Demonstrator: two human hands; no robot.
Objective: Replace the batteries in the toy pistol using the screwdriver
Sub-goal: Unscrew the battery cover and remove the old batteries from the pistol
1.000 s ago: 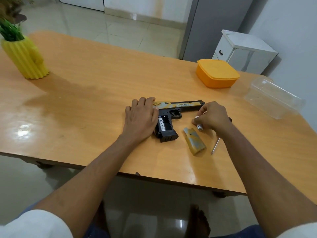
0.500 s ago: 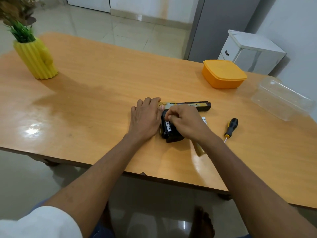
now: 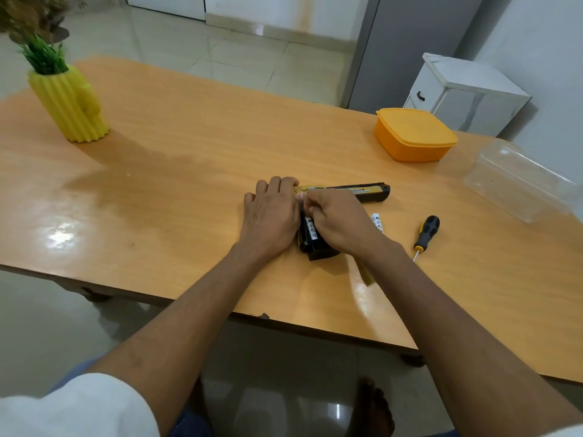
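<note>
The toy pistol (image 3: 362, 193), black with a yellow slide, lies on its side on the wooden table (image 3: 189, 159). My left hand (image 3: 271, 212) rests flat on its rear end and holds it down. My right hand (image 3: 339, 220) covers the open grip, and its curled fingertips pinch the top end of the white battery (image 3: 312, 232) seated there. A second white battery (image 3: 377, 223) lies loose just right of my right hand. The black and yellow screwdriver (image 3: 426, 232) lies further right. The yellow battery cover (image 3: 366, 276) is mostly hidden under my right forearm.
An orange lidded box (image 3: 413, 135) stands at the back right, with a clear plastic container (image 3: 520, 181) near the right edge. A yellow cactus-shaped pot (image 3: 71, 105) with a plant is at the far left. A white cabinet (image 3: 463, 93) stands behind the table.
My right hand left the loose battery on the table and moved left onto the pistol grip, uncovering the screwdriver. My left hand stayed pressed on the pistol.
</note>
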